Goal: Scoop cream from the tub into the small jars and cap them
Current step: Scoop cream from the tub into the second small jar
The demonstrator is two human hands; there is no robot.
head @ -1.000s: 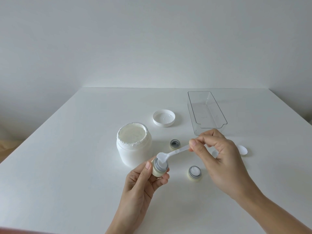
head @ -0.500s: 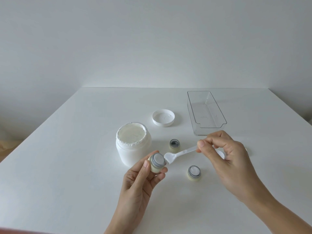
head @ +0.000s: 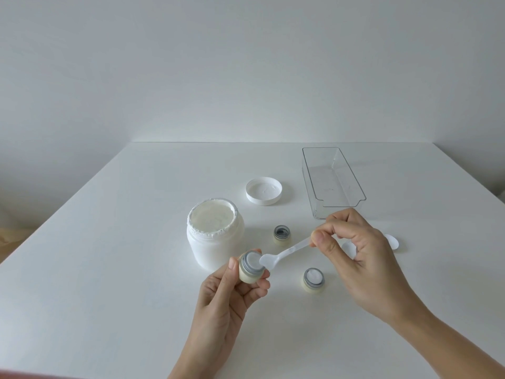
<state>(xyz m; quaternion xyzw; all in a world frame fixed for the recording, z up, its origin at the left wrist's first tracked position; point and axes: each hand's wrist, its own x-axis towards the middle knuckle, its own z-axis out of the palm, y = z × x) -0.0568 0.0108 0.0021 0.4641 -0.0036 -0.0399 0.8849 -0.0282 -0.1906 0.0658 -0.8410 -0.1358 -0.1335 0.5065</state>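
My left hand (head: 229, 296) holds a small cream-coloured jar (head: 250, 269) with a grey rim, tilted toward the right, its mouth filled with white cream. My right hand (head: 355, 258) pinches the handle of a white plastic spoon (head: 284, 254); the spoon's bowl rests at the jar's right rim. The open white tub (head: 214, 233) of cream stands just behind the held jar. A filled small jar (head: 313, 281) stands on the table below the spoon. A small jar (head: 282, 235) with a dark inside stands right of the tub.
The tub's white lid (head: 263, 190) lies upside down behind the tub. A clear plastic tray (head: 332, 181) sits at the back right. Small white caps (head: 392, 241) lie on the table partly behind my right hand. The table is white.
The spoon's bowl has come off the top of the held jar to its right rim. My left hand has tilted the jar and lifted it slightly. My right hand has shifted right.
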